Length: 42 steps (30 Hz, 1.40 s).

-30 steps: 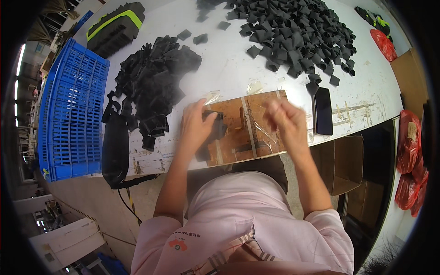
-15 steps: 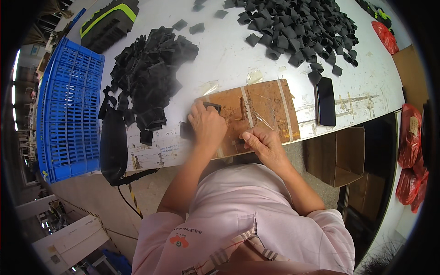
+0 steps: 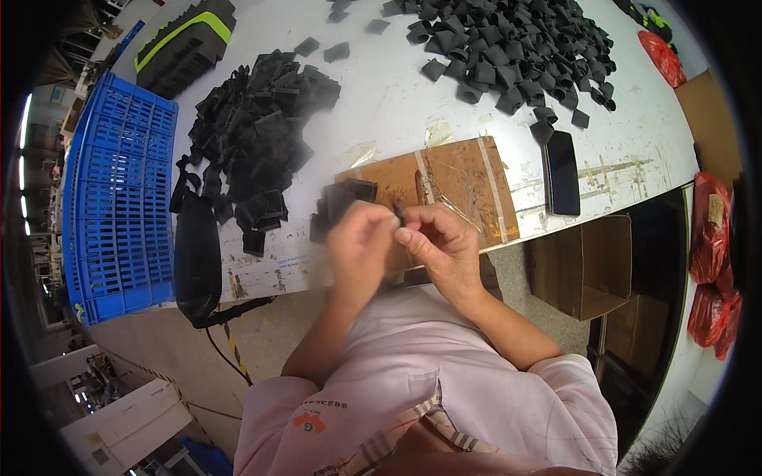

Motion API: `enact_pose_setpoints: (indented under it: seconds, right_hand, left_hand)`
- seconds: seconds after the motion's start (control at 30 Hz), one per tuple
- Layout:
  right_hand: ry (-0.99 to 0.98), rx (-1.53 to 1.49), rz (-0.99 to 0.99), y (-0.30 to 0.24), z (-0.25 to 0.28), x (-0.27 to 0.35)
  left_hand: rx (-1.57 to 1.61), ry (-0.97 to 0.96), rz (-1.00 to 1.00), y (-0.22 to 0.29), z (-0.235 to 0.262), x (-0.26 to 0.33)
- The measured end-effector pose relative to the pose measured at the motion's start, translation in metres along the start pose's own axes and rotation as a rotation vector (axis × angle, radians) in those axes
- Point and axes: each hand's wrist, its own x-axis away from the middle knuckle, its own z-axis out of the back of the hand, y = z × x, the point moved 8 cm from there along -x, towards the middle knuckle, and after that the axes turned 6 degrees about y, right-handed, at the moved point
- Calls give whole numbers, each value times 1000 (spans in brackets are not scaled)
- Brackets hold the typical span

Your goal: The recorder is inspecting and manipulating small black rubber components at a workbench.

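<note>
Both my hands meet above the near part of a worn brown board (image 3: 468, 178). My left hand (image 3: 361, 246), blurred by motion, has its fingers curled in and pressed against the right fingertips. My right hand (image 3: 446, 246) pinches with thumb and forefinger. Between the fingertips a small black fabric piece (image 3: 398, 211) shows, mostly hidden by the fingers. Beside my left hand, several flat black fabric pieces (image 3: 340, 205) lie partly over the board's left edge.
A heap of flat black pieces (image 3: 254, 135) lies on the left, black tubular loops (image 3: 508, 55) at the far right. A phone (image 3: 562, 174) rests right of the board. A blue crate (image 3: 119, 198) and a black pouch (image 3: 198, 254) stand left; a cardboard box (image 3: 583, 266) sits below the table edge.
My left hand has come off the black pieces beside the board and moved right to the right hand. My right hand has shifted slightly left and up; a black piece now shows between them.
</note>
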Motion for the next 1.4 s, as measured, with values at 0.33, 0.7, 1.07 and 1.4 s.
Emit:
enact_pose_setpoints:
  seconds: [0.33,0.7,1.07,1.4]
  right_hand:
    - [122,622,563,-35,-6,4]
    - [-359,-945,-647,5,-23,9]
    - [-432,-76,-59,-103,-23,-40]
    - [-357,-6,-11,-57,-6,-56]
  left_hand:
    - [327,281,178,-8,-5,3]
    - [119,119,-70,26,-8,9]
    - [1531,-667,573,78,-49,-7]
    - [488,-32,107,48,-24,-28]
